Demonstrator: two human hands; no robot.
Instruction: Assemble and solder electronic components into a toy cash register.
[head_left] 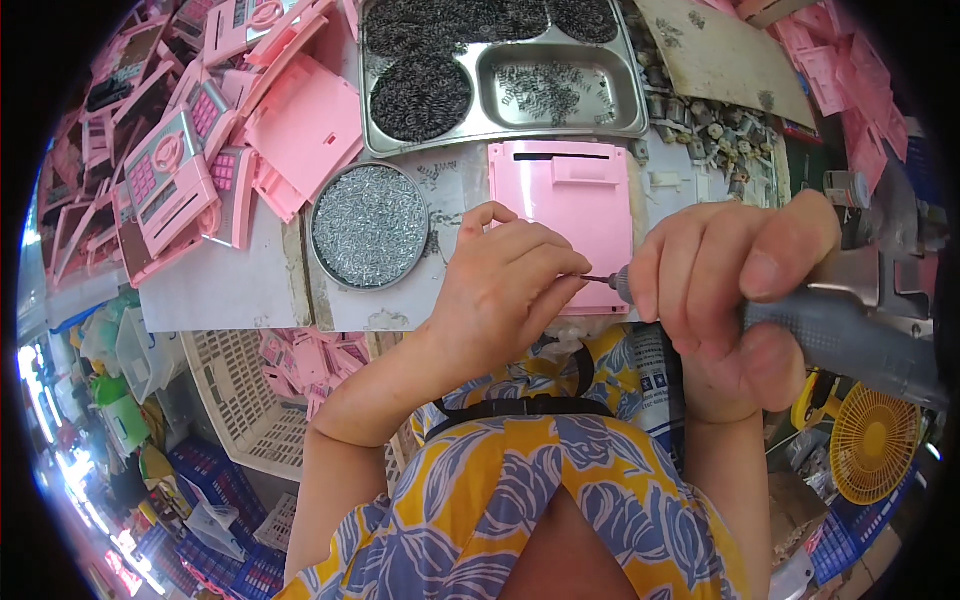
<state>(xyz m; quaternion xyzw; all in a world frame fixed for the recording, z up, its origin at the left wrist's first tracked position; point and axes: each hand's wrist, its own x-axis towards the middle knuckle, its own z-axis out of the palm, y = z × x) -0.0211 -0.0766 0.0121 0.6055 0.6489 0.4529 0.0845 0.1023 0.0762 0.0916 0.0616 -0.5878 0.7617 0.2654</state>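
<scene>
A pink plastic panel (597,215) with a dark slot along its far edge lies on the table in front of me. Over its near part, my left hand (510,275) pinches thumb and fingers together at the tip of a thin driver bit. Whatever small piece sits in that pinch is too small to make out. My right hand (735,290) is wrapped round a dark grey power screwdriver (850,340), its bit pointing left toward my left fingertips. A round metal dish (424,228) full of small silvery screws (370,225) stands left of my left hand.
Beyond the panel lies a steel compartment tray (605,105) of small dark coil-like parts. Pink device housings (165,185) pile up at left. Small metal parts (715,140) are heaped at right. Below the table are a cream basket (225,395) and a yellow fan (873,443).
</scene>
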